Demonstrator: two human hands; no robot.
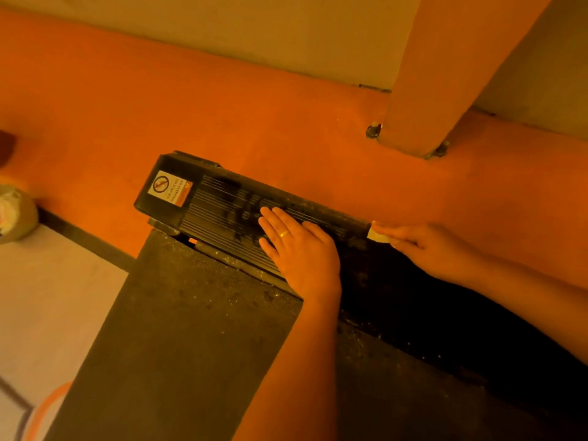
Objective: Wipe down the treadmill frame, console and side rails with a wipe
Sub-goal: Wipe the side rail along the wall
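The side rail (222,202) of the treadmill is long and black. It has thin lines running along its top. It lies low by the orange floor (222,106) and goes from the middle of the view off to the right. Its top looks dusty and grey, with dark smears near the middle. Little white specks sit along its edges. At its left end is a smooth black cap with a white and orange warning sticker (170,187).

The left hand (299,249) lies flat on the rail, palm down. Its fingers are straight and close together and hold nothing. One finger has a gold ring (284,233).

The right hand (423,246) reaches in from the right. Its fingers pinch a small white wipe (378,235). The wipe touches the far edge of the rail, a little to the right of the left hand.

The dark belt (178,329) sits just below the rail and has pale specks on it. A thick orange post (445,74) stands on the floor behind.
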